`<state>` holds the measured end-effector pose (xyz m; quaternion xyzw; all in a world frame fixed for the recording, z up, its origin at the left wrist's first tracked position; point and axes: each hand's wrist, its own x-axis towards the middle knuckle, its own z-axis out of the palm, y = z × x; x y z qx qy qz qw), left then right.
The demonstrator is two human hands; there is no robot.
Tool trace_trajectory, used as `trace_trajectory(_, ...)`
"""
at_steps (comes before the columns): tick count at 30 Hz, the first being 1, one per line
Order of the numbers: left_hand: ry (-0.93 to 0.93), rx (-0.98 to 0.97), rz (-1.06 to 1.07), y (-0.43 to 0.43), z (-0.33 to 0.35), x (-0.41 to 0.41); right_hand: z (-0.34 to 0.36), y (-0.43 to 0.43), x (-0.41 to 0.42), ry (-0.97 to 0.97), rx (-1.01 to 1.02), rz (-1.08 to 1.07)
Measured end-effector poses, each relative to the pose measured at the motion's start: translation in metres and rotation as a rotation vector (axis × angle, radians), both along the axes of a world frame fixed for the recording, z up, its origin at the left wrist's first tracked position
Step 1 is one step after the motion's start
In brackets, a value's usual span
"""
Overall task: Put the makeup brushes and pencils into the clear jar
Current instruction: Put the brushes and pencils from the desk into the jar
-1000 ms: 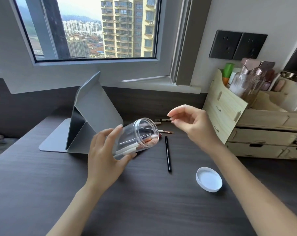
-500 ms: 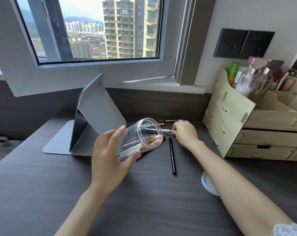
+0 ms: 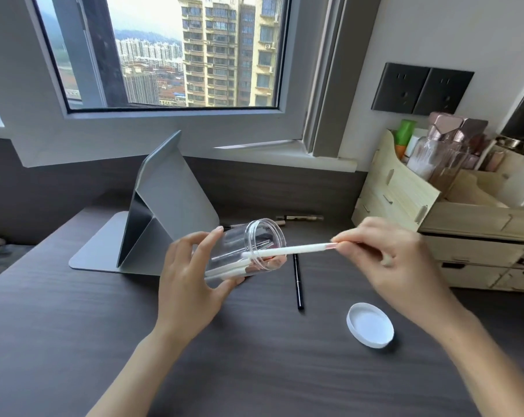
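Note:
My left hand [image 3: 191,281] grips the clear jar [image 3: 251,248], tilted on its side with its mouth facing right. Several white-handled brushes lie inside it. My right hand [image 3: 384,260] pinches the far end of a white-handled makeup brush [image 3: 296,249], whose other tip sits at the jar's mouth. A black pencil [image 3: 297,281] lies on the dark desk just right of the jar. A gold-and-beige pencil [image 3: 299,218] rests further back near the wall.
The jar's white lid [image 3: 370,325] lies on the desk at the right, under my right forearm. A grey folding stand [image 3: 164,212] stands behind the jar. A wooden drawer organiser [image 3: 435,218] with bottles fills the right side.
My right hand picked the white-handled brush up from the desk behind the jar and brought it to the jar's mouth. The jar stays tilted in my left hand.

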<state>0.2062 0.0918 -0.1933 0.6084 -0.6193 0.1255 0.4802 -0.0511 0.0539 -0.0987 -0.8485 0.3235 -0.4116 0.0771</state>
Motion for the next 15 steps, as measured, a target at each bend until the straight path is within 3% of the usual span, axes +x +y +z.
trace_trajectory(10,-0.028,-0.002,-0.004,0.001,-0.001,0.002,-0.027,0.010,0.055,0.217,-0.169,0.193)
trace_trajectory(13,-0.003,-0.007,0.007,0.001,0.001,0.004,-0.020,-0.001,0.042,-0.061,0.053,0.214)
trace_trajectory(15,0.034,-0.009,0.022,0.001,0.002,0.006,-0.023,-0.029,0.039,-0.211,0.135,0.044)
